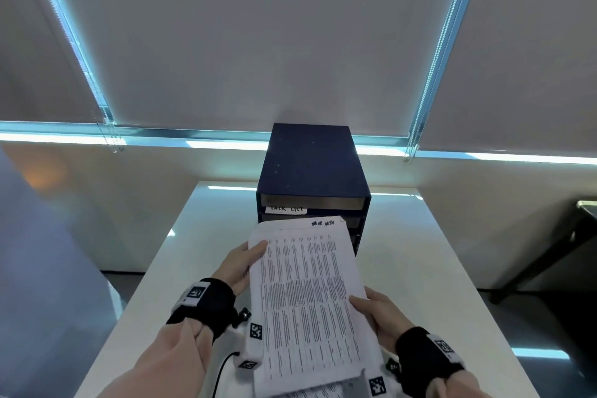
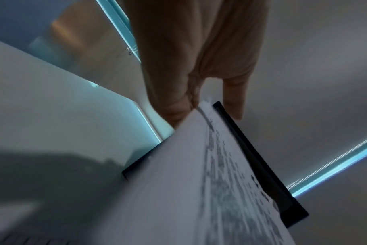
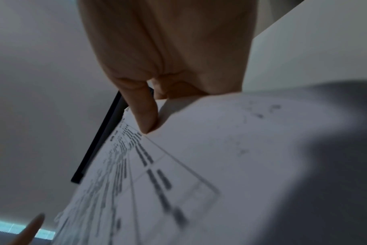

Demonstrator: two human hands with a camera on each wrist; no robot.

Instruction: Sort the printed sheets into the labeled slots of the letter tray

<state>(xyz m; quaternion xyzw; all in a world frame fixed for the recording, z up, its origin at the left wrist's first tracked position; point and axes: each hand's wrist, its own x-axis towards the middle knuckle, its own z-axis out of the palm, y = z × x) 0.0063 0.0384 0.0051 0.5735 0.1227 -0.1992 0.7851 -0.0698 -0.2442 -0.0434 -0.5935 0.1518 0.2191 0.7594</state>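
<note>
A stack of printed sheets is held up over the white table, its far edge close in front of the dark blue letter tray. My left hand grips the stack's left edge, thumb on top, fingers underneath. My right hand pinches the right edge, its thumb pressing on the printed side. The tray's top slot carries a white label reading TASK LIST. The lower slots are hidden behind the paper. The top sheet has a handwritten heading.
The white table runs to a wall under lowered blinds. More paper lies at the near table edge. A black cable hangs near my left wrist. A dark piece of furniture stands at the right.
</note>
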